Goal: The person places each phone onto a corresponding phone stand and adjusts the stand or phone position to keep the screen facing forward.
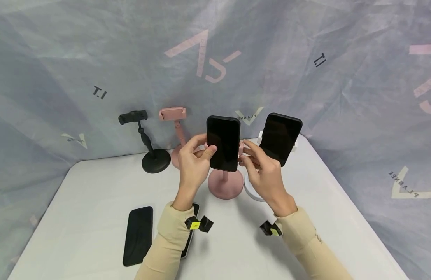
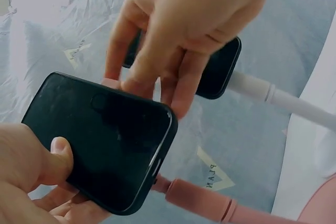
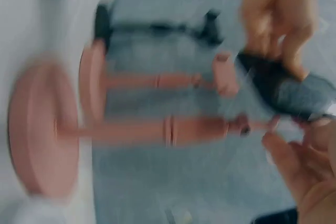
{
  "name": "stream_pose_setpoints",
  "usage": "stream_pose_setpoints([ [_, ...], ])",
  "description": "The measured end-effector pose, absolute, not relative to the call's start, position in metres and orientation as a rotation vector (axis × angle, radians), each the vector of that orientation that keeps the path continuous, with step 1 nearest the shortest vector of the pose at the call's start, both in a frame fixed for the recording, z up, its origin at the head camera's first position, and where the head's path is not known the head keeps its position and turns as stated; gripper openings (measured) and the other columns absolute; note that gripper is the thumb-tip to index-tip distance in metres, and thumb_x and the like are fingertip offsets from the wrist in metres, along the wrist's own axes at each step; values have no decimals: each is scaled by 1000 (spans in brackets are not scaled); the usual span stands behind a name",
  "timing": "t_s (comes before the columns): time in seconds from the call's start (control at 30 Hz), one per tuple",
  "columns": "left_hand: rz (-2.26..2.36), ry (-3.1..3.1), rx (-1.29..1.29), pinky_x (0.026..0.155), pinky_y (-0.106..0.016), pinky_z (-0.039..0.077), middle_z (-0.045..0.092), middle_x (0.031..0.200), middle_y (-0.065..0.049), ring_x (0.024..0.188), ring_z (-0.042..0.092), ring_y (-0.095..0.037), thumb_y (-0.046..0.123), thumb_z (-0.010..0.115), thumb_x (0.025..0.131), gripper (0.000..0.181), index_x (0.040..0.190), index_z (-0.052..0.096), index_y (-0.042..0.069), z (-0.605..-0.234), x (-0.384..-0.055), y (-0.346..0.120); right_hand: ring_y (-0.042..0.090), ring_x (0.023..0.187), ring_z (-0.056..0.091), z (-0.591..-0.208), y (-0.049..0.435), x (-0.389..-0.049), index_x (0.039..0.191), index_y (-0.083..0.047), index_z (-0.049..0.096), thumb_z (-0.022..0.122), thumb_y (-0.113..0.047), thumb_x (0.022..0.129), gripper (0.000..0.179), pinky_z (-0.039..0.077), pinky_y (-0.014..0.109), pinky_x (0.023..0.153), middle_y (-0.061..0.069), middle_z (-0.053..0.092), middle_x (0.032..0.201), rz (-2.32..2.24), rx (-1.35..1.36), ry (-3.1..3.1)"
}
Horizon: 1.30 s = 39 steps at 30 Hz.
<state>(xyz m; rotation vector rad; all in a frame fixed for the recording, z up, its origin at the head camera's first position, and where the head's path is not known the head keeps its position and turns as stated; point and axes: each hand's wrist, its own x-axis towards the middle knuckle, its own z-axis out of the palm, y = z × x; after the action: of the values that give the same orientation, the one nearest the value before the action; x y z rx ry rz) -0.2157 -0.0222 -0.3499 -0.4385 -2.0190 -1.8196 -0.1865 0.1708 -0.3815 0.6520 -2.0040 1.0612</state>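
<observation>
While the left hand pinched the black phone atop the nearer pink stand | right hand, fingers curled, gripped that stand's clamp | phone judged light, rigid, slick, breakable; best held by long edges

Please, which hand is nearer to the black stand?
Left. In the head view, the left hand is to the right of the black stand; the right hand is farther right, beyond the held phone.
</observation>
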Motion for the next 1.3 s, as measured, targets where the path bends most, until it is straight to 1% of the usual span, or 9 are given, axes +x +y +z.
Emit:
stream_pose_setpoints([
  [0.1,-1855,-1997,-457,64,-19,53,70,109,-17,80,76,-30,4,78,89,31,120,72,0,-351,-215,-19,26,83,79,-380,166,-177,141,0,59,64,1,100,42,58,17,70,20,77,109,1348,512,-2028],
  [0.2,-1888,-1976,-463,65,-20,55,70,111,-17,80,76,-32,4,77,90,33,121,72,0,-351,-214,-17,24,88,79,-377,162,-172,143,1,58,63,-7,102,42,61,22,76,20,76,111,1561,395,-2038],
  [0.27,-1899,-1966,-463,67,-21,57,70,112,-17,81,77,-33,4,77,89,33,122,72,1,-351,-214,-17,21,90,78,-375,160,-172,141,2,59,64,-8,102,41,61,29,81,22,75,114,1650,343,-2018],
  [0.37,-1920,-1954,-474,71,-23,60,70,112,-17,84,77,-35,2,77,89,33,121,72,0,-352,-215,-17,13,89,78,-372,158,-173,138,3,61,66,-7,101,39,61,32,81,23,74,115,1733,296,-1981],
  [0.5,-1931,-1952,-484,73,-24,61,71,114,-19,85,77,-36,1,77,89,33,121,72,-1,-353,-216,-18,7,86,77,-371,157,-176,136,4,63,67,-6,99,38,61,30,80,25,73,114,1788,279,-1944],
  [0.67,-1920,-1953,-493,73,-23,61,72,114,-19,85,77,-37,1,78,88,34,121,73,-1,-354,-216,-19,9,86,77,-371,155,-177,135,5,64,68,-4,99,37,61,31,79,27,73,113,1839,271,-1899],
  [0.87,-1905,-1952,-484,74,-21,60,73,114,-19,85,77,-37,1,79,87,36,121,73,0,-353,-217,-19,11,87,78,-370,154,-180,134,5,64,68,-3,99,37,61,34,80,26,73,113,1861,259,-1872],
  [1.17,-1969,-1924,-469,75,-23,61,71,113,-20,87,77,-37,-1,79,87,38,124,72,-1,-353,-217,-15,8,87,77,-368,156,-186,135,1,65,66,-6,100,36,61,28,81,24,73,116,1845,206,-1889],
  [1.3,-1976,-1925,-457,74,-23,61,71,113,-20,87,77,-36,-2,80,86,39,124,72,-1,-352,-217,-15,8,87,77,-367,156,-186,134,0,66,67,-5,100,35,62,30,81,23,73,116,1853,193,-1885],
])
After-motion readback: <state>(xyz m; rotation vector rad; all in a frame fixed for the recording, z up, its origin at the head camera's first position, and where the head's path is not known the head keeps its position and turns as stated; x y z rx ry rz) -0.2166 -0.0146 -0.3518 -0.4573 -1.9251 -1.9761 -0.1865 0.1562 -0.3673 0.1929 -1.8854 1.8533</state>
